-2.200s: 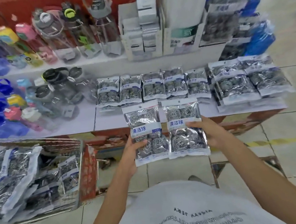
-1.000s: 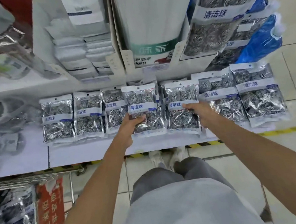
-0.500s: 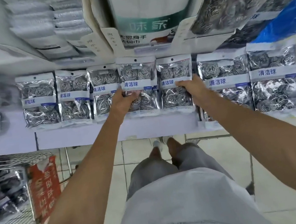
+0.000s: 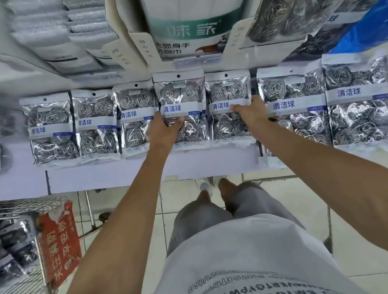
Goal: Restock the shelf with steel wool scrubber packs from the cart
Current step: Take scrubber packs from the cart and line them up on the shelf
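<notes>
The white shelf (image 4: 142,171) has a bare near strip. Each hand, left (image 4: 165,131) and right (image 4: 252,112), grips a silver steel-wool scrubber pack (image 4: 181,94) (image 4: 227,93), now further back, level with the row.

White shelf (image 4: 142,171) carries a row of steel wool scrubber packs (image 4: 50,128) lying flat side by side, edges touching or overlapping. Two larger packs (image 4: 359,100) at the right end. Front strip of shelf bare. Tiled floor (image 4: 367,198) below, wire cart (image 4: 10,257) standing on it at left.
</notes>
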`<control>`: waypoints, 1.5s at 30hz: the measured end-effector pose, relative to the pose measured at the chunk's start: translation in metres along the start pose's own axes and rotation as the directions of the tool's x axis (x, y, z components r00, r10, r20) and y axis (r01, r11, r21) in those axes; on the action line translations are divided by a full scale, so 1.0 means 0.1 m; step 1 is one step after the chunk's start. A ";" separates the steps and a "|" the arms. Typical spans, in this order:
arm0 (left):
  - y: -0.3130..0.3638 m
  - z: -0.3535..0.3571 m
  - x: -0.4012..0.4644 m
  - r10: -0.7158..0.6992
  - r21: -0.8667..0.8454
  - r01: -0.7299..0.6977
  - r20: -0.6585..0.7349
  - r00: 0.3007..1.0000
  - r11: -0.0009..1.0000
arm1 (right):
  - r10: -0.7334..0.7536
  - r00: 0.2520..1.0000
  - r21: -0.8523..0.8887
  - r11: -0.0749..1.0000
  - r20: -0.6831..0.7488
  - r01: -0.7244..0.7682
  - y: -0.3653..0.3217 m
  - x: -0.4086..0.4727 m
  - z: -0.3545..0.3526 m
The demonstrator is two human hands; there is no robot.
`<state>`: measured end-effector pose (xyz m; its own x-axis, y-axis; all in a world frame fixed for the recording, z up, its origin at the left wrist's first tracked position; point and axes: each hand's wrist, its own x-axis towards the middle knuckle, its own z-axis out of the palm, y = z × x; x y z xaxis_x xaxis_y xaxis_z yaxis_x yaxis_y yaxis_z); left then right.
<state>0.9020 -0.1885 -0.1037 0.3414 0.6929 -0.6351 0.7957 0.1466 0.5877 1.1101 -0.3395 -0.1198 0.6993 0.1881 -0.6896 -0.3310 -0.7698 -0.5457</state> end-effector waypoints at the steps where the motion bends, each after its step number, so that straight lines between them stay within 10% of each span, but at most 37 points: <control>1: 0.01 -0.01 -0.01 0.001 0.007 -0.001 0.005 1.000 1.000 | -0.016 1.000 -0.024 1.000 0.002 0.017 0.01 -0.01 -0.02; 11: 0.02 -0.27 -0.39 0.111 0.051 -0.111 0.006 0.994 0.992 | -0.358 0.929 -0.427 0.829 0.089 0.361 0.01 -0.64 -0.30; 21: -0.53 -0.78 -1.28 0.257 0.340 -0.201 -0.129 0.958 0.919 | -0.582 0.647 -0.601 0.311 0.492 0.736 -0.14 -1.67 -0.03; 28: -1.12 -0.93 -2.13 0.183 0.406 -0.029 -0.345 0.921 0.913 | -0.655 0.333 -0.481 -0.052 0.678 0.875 -0.23 -2.23 0.27; 36: -1.92 -0.86 -3.23 -0.004 0.178 0.139 -0.604 0.797 0.974 | -0.576 0.060 -0.234 -0.234 0.815 0.944 0.15 -2.93 0.83; 45: -3.06 -0.78 -4.20 -0.273 -0.092 0.316 -0.756 0.595 0.944 | -0.316 -0.053 -0.047 -0.299 0.947 0.953 0.86 -3.79 1.54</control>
<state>0.4759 -0.4698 0.0224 -0.3923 0.9060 -0.1591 0.8133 0.4225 0.4002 0.7188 -0.3833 0.0214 -0.5322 0.8112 -0.2421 0.7952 0.3809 -0.4718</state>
